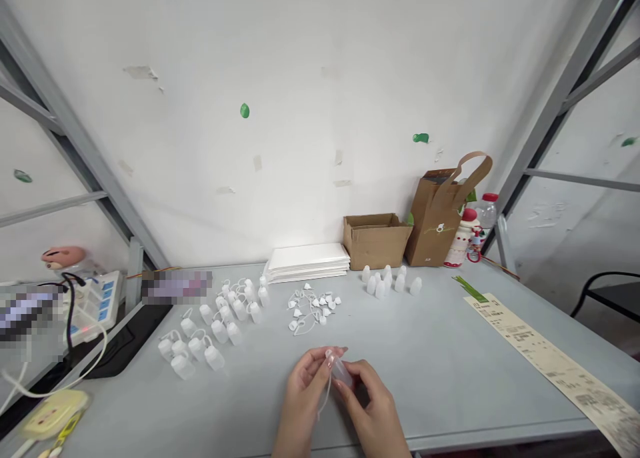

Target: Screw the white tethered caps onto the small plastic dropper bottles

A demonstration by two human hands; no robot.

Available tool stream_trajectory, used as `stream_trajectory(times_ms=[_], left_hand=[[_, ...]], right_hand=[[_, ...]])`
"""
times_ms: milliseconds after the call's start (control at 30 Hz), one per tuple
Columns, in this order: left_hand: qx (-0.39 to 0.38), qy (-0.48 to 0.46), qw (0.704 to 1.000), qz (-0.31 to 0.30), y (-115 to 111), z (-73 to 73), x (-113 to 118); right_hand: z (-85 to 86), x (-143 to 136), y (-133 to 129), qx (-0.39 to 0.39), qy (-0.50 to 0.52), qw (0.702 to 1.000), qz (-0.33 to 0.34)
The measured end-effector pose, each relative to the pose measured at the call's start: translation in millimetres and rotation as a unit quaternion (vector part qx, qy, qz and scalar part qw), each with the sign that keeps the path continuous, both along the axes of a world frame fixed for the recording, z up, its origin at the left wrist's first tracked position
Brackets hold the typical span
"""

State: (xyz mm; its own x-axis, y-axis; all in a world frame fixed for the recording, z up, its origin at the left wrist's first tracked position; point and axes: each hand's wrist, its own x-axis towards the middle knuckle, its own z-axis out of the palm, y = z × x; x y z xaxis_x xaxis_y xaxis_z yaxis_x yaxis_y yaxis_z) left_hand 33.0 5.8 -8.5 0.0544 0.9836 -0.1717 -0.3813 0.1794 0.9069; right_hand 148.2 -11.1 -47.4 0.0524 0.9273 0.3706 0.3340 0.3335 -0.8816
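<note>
Near the table's front edge, my left hand [310, 385] pinches the top of a small translucent bottle [342, 373], from which a white cord loop hangs. My right hand [369, 395] grips the same bottle's body from the right. Beyond my hands lies a loose pile of white caps with cords [323, 303]. Several similar bottles with cord loops [233, 333] stand in rows to the left. At the back right, several small bottles without cords [380, 289] stand in a group.
A stack of white boxes [307, 261], an open cardboard box [377, 245], a brown paper bag [434, 235] and drink bottles [459, 243] line the wall. A long printed paper strip [540, 358] lies right. A power strip [95, 305] and a yellow case [55, 413] are at left.
</note>
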Motion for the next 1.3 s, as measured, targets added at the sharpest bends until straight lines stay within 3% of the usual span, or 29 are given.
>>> stream_trajectory(times_ms=[267,500,633,767,900,1033,1133,1300], left_hand=[[-0.015,0.02,0.999,0.025,-0.5,4.7,5.1],[-0.006,0.022,0.999,-0.037,0.4,10.3,4.4],[0.011,0.028,0.997,-0.077,0.6,11.4,1.3],[0.026,0.028,0.99,-0.134,3.1,9.5,-4.5],[0.015,0.029,0.998,-0.055,4.9,5.7,-2.7],[-0.015,0.011,1.0,0.025,4.1,5.5,2.8],[-0.016,0.018,1.0,0.014,2.2,9.0,4.0],[-0.011,0.029,0.999,-0.021,-1.0,11.5,6.5]], right_hand=[[-6.1,1.0,-0.9,0.051,-0.05,0.997,0.007],[2.7,-0.4,-4.1,-0.044,0.092,0.995,-0.001],[10.9,3.6,-3.0,-0.128,0.168,0.976,0.051],[17.9,8.6,1.3,-0.162,0.218,0.954,0.128],[18.7,8.2,4.2,-0.167,0.217,0.952,0.135],[14.1,2.9,0.6,-0.132,0.179,0.973,0.052],[11.7,-0.4,-3.5,-0.119,0.172,0.978,0.018],[13.2,0.6,-5.1,-0.142,0.224,0.963,0.045]])
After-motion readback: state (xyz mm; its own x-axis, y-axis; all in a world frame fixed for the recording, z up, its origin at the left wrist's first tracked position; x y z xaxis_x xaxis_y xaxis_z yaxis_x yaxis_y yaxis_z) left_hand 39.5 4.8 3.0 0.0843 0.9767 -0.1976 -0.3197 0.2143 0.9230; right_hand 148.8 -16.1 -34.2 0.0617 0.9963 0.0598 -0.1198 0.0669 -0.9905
